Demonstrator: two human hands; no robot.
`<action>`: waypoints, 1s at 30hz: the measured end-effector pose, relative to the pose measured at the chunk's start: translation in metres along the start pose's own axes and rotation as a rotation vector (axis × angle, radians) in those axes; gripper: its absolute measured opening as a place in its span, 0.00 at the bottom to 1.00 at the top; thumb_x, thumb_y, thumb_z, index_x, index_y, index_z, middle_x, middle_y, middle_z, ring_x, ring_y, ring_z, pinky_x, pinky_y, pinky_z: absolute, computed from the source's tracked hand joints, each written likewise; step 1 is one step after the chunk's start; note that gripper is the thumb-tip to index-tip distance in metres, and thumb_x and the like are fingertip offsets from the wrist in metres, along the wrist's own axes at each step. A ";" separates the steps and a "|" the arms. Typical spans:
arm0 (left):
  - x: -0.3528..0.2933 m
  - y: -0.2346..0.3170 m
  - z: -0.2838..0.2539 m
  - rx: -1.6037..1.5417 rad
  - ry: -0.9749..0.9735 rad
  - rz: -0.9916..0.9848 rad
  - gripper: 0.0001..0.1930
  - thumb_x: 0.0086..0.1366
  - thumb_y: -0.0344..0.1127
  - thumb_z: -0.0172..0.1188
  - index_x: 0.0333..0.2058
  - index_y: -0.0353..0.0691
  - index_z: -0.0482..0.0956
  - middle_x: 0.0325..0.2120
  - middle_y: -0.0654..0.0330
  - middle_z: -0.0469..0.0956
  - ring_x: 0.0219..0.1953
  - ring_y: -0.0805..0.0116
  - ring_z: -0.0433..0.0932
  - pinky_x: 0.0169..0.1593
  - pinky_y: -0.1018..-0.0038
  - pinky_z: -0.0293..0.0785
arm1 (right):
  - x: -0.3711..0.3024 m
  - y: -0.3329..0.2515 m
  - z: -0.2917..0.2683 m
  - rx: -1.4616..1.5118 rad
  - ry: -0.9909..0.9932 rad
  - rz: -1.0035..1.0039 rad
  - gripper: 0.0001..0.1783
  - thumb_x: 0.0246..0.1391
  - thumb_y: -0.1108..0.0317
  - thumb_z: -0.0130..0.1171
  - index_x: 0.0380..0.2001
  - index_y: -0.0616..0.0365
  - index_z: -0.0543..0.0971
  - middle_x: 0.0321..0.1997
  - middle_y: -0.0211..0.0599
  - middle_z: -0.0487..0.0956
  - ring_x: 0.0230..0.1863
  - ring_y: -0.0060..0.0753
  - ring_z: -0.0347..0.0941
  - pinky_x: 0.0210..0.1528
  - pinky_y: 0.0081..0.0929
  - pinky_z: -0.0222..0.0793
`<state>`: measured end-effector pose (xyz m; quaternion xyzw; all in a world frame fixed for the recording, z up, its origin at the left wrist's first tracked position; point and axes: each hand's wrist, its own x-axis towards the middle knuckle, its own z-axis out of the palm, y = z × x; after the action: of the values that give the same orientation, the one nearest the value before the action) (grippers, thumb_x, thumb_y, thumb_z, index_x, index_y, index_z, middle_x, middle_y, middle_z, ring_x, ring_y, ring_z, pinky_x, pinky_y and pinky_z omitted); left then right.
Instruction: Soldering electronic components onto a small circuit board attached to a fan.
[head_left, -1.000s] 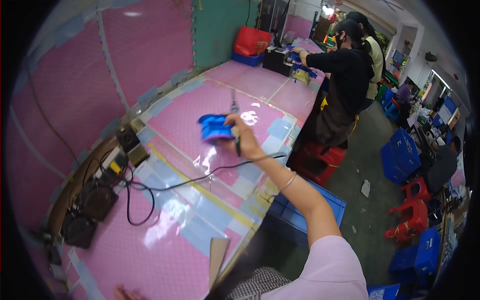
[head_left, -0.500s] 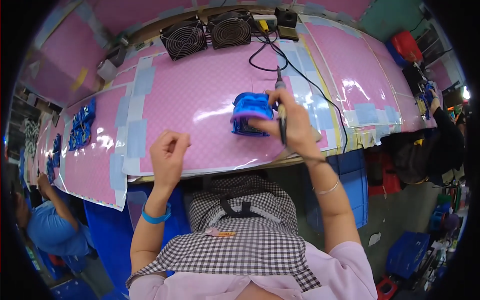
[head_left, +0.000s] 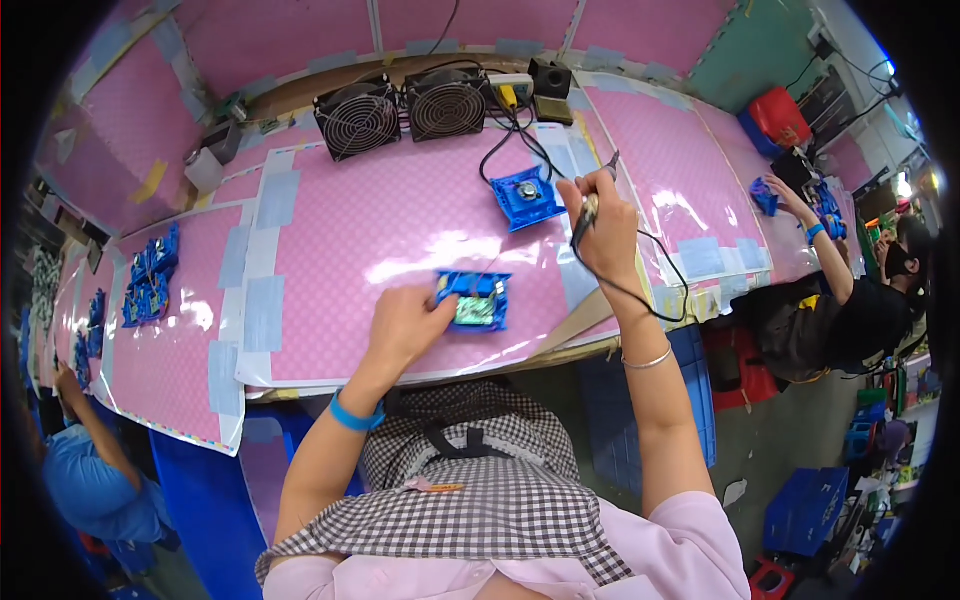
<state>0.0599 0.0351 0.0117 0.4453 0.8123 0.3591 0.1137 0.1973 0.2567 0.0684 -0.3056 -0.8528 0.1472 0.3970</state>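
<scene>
With thumb and fingers, my left hand (head_left: 403,325) grips the left side of a blue plastic housing (head_left: 497,312) lying on the pink table covering. A green circuit board (head_left: 474,311) shows inside it. Held up to the right of it, my right hand (head_left: 608,235) is closed around a soldering iron (head_left: 612,165), whose tip points away and up, apart from any part. Its black cord (head_left: 640,300) loops down beside the wrist. Farther back lies a second blue housing (head_left: 527,197) with a round silvery piece in its middle; neither hand touches it.
Two black fans (head_left: 358,117) stand at the back, with a power strip (head_left: 510,82) and a soldering iron stand (head_left: 552,92) to their right. Several blue housings (head_left: 152,275) lie on the left table. A person (head_left: 850,290) works at the right, another (head_left: 95,470) at the left.
My left hand has moved right and taken hold of the near blue housing. The right hand, still with the iron, has lifted off the parts; two separate housings now show there.
</scene>
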 end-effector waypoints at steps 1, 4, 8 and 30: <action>-0.009 -0.002 -0.006 -0.045 0.014 -0.037 0.21 0.54 0.46 0.60 0.16 0.31 0.75 0.12 0.46 0.70 0.14 0.56 0.70 0.21 0.61 0.62 | -0.003 0.004 -0.001 -0.005 0.009 0.000 0.18 0.53 0.56 0.62 0.26 0.59 0.70 0.21 0.49 0.78 0.24 0.56 0.75 0.25 0.43 0.68; -0.035 -0.003 -0.023 -0.047 0.140 -0.026 0.21 0.55 0.43 0.61 0.15 0.30 0.69 0.10 0.49 0.64 0.13 0.61 0.61 0.20 0.63 0.53 | -0.013 0.028 -0.010 0.182 -0.004 -0.292 0.09 0.49 0.72 0.62 0.27 0.61 0.71 0.35 0.45 0.81 0.34 0.44 0.78 0.36 0.34 0.72; -0.058 -0.012 -0.033 0.003 0.311 -0.003 0.21 0.59 0.38 0.60 0.15 0.32 0.62 0.11 0.55 0.57 0.16 0.66 0.54 0.22 0.64 0.47 | -0.021 0.062 0.022 0.223 -0.301 -0.269 0.10 0.51 0.76 0.45 0.35 0.58 0.75 0.30 0.44 0.76 0.40 0.48 0.72 0.50 0.41 0.63; -0.046 -0.021 -0.095 -1.134 0.263 -0.325 0.05 0.68 0.37 0.51 0.34 0.45 0.66 0.22 0.74 0.59 0.22 0.85 0.54 0.23 0.83 0.49 | -0.076 -0.030 -0.021 0.781 -0.014 0.010 0.30 0.58 0.46 0.54 0.51 0.60 0.69 0.45 0.38 0.70 0.45 0.28 0.67 0.49 0.28 0.64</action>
<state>0.0252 -0.0552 0.0596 0.1373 0.5592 0.7661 0.2856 0.2392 0.1848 0.0518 -0.1348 -0.7337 0.4647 0.4771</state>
